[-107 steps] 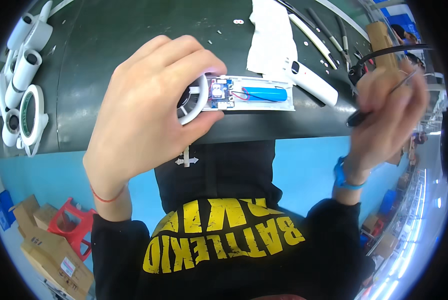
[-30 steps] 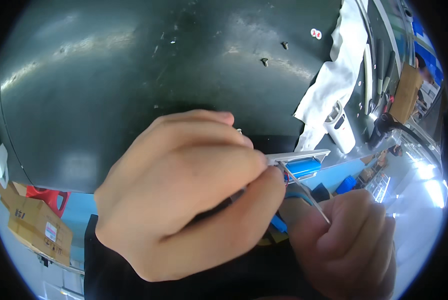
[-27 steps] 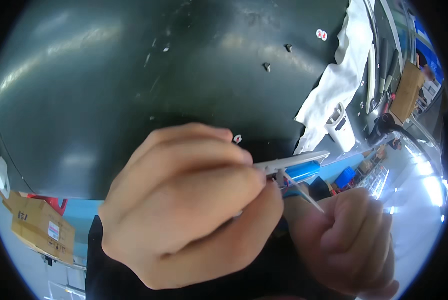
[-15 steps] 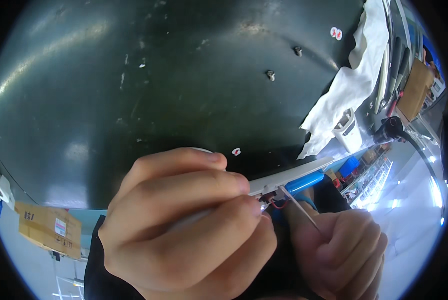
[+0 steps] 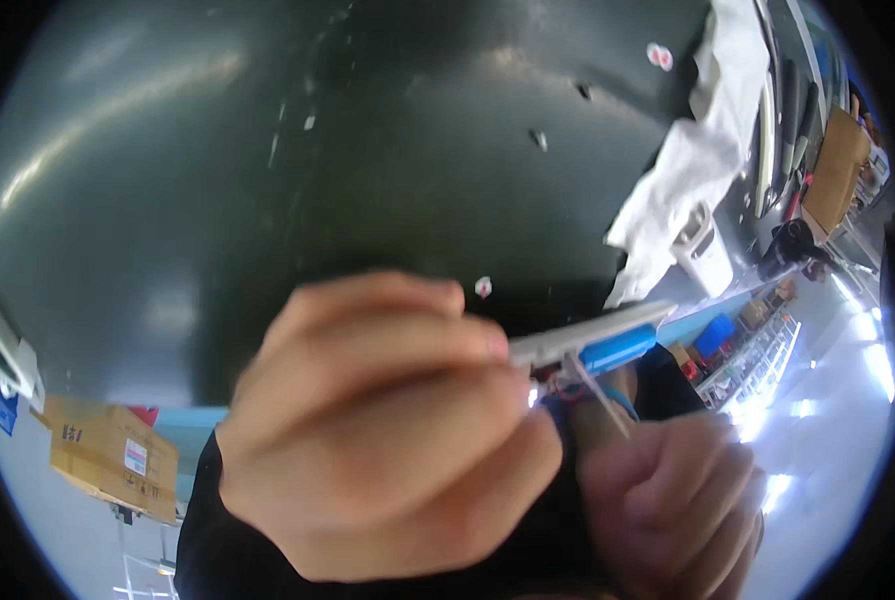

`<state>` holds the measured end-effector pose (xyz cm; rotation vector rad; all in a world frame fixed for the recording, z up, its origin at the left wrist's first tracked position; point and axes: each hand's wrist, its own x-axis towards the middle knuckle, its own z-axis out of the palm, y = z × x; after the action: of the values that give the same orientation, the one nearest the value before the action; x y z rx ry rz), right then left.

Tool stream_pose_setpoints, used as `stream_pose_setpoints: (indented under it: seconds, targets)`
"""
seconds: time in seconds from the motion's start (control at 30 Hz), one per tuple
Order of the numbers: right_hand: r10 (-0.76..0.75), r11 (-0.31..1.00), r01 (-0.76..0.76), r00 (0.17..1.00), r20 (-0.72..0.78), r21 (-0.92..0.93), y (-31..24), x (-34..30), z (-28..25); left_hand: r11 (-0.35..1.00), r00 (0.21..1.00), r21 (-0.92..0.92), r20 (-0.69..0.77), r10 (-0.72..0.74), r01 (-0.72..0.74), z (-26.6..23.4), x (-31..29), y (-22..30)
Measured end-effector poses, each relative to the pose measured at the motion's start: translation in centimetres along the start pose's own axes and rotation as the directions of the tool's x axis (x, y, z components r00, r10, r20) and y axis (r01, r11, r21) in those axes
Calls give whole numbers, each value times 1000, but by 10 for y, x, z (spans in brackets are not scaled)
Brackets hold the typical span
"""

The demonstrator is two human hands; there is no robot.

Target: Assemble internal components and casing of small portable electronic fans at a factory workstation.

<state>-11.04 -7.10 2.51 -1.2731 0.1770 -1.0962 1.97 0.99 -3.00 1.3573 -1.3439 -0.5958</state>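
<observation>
My left hand [image 5: 388, 430], blurred by motion, is closed round one end of a long white plastic housing [image 5: 608, 325]. A blue cylindrical battery [image 5: 620, 347] lies along the housing's near side. Thin wires and small parts show between the battery and my left fingertips, too blurred to tell apart. My right hand [image 5: 678, 500] is curled in a fist round a thin, straight metal rod-like tool [image 5: 606, 402]. The tool's far tip meets the housing beside the battery's left end; its handle is hidden in the fist.
On the dark table [image 5: 408, 190] lie small metal pieces [image 5: 539, 140] and red-and-white stickers [image 5: 660, 57]. A crumpled white cloth [image 5: 658, 180], a white plastic casing [image 5: 705, 255] and long-handled tools [image 5: 788, 120] lie at the right. A cardboard box [image 5: 113, 455] stands lower left.
The whole view has shifted slightly. Both hands still hold the housing and the tool, and the tool's tip stays beside the battery's end.
</observation>
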Motion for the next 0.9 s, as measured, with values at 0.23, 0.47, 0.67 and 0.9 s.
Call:
stream_pose_setpoints:
  seconds: [0.23,0.47,0.67,0.9]
  targets:
    - [-53,994,44,994,93,96,-6,-9,21,986,985,80,105,134,-143,-20,7,-9]
    - [-36,990,6,978,205,144,-61,-32,-15,982,989,131,66,131,-139,-14,3,-6]
    - [34,982,-85,957,289,166,-114,-50,-46,981,993,160,57,99,-107,-15,-1,-3]
    - [199,960,-249,927,317,127,2,-8,-7,999,1000,51,12,17,-18,-8,-9,-16]
